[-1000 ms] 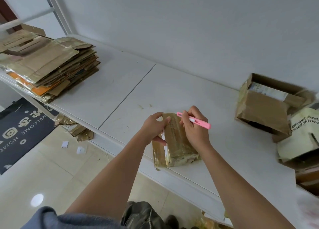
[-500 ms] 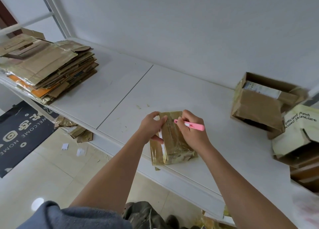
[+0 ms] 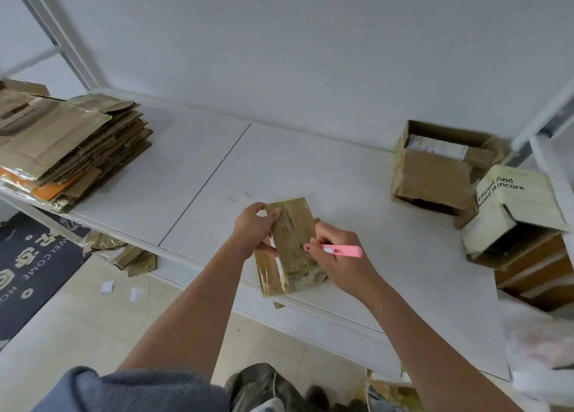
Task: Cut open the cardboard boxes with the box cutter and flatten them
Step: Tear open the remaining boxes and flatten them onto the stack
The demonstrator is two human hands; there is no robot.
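— So, where is the box (image 3: 287, 243)?

— It lies on the white table (image 3: 326, 169), near the front edge, between the two hands. It is small, brown and wrapped in shiny tape.

— What is the left hand (image 3: 253, 229) doing?

— It grips the left side of the box. The fingers curl over the top edge and the thumb is down on the side.

— And the right hand (image 3: 340, 256)?

— It holds the pink cutter (image 3: 337, 251). The fingers are wrapped round it like a pen. The tip of the cutter points left and sits on top of the box, close to the near end. I cannot see the blade.

— What is far off past the left hand?

— A big stack (image 3: 66, 145) of flat cardboard, at the far left of the table. Under it, on the floor, I see some scraps (image 3: 130, 256) and a dark mat (image 3: 28, 265).

— And out past the right hand?

— An open brown carton (image 3: 435, 175) lying on its side. Just beside it is a pale box with words (image 3: 509, 206), on top of more brown boxes (image 3: 531, 275).
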